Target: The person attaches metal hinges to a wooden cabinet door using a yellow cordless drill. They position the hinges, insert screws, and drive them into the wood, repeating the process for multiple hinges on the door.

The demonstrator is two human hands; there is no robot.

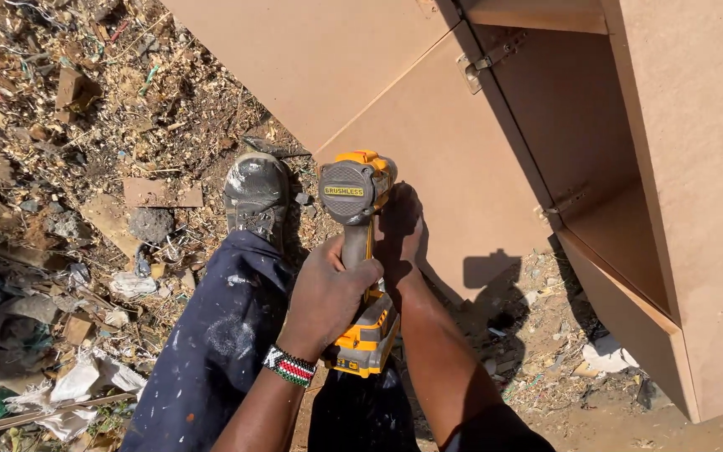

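My left hand (328, 293), with a beaded wristband, grips the handle of a yellow and grey cordless drill (357, 251). The drill's nose points at the lower edge of a brown fibreboard cabinet door (428, 142). My right hand (399, 230) lies in shadow just right of the drill's head, against the door. Its fingertips are hidden behind the drill. The door hangs on two metal hinges, an upper hinge (474, 69) and a lower hinge (558, 205), on the open cabinet body (688, 209).
My leg in dark, dusty trousers (219, 335) and a grey shoe (257, 192) are planted left of the drill. The ground at left is littered with wood scraps (161, 194), shavings, stones and paper (77, 381). Bare dirt (537, 335) lies below the cabinet.
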